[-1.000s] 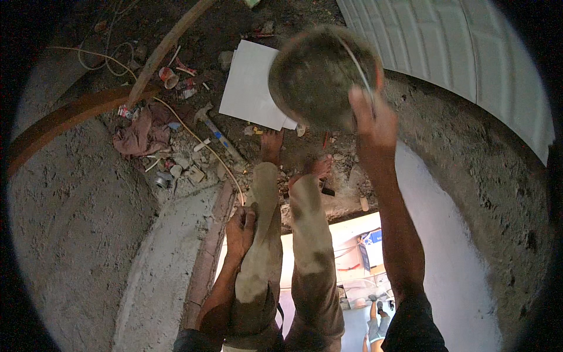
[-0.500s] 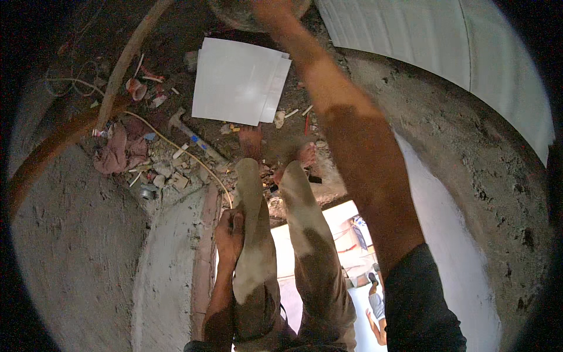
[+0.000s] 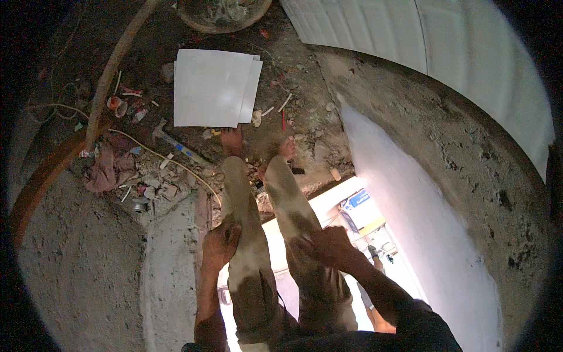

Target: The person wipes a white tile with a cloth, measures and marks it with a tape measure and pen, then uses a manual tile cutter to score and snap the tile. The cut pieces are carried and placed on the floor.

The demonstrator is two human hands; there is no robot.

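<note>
My left hand (image 3: 221, 243) is curled closed against the outer side of my left trouser leg (image 3: 243, 193); whatever lies inside its fingers is hidden. Over my right thigh, my right hand (image 3: 329, 247) bends its fingers on the cloth of the right trouser leg (image 3: 296, 202) and appears to grip it. A yellow cable (image 3: 190, 171) runs along the rubble and passes out of sight close to my left knee. Beyond my bare feet (image 3: 231, 141) lies a small stack of white sheets (image 3: 211, 88).
A hammer (image 3: 176, 144) with a blue-marked handle rests on rubble left of my feet, near a crumpled reddish cloth (image 3: 111, 164). A round basin (image 3: 226, 14) stands at the far end. Below me is a bright opening, where another person's arm (image 3: 381, 322) shows. Rough walls (image 3: 434, 158) curve alongside.
My right arm has come back from the far basin, and that hand is now on my right thigh. My left hand stays beside the left leg. The view has shifted slightly.
</note>
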